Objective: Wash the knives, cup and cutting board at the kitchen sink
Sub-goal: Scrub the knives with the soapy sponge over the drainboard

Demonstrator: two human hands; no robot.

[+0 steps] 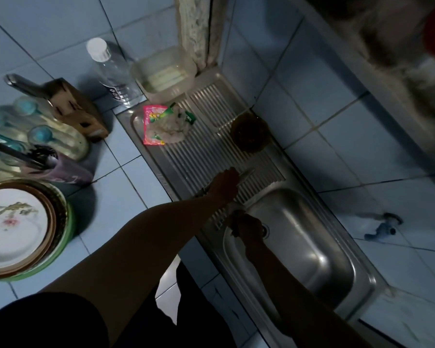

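My left hand (224,187) grips a knife (247,174) over the ribbed drainboard (201,156), its blade pointing toward the wall. My right hand (249,231) is over the left rim of the steel sink basin (312,252), its fingers curled round a small dark thing (233,222) that is too dim to identify. A dark round cup or bowl (249,133) stands on the drainboard near the wall. On the counter to the left stands a wooden knife block (73,109). No cutting board is recognisable.
A pink packet (156,124), a clear plastic tub (161,74) and a clear bottle (113,71) sit at the drainboard's far end. On the left counter are stacked plates (15,222), a purple utensil holder (63,169) and glasses (60,136). A tap (382,228) sticks out of the tiled wall.
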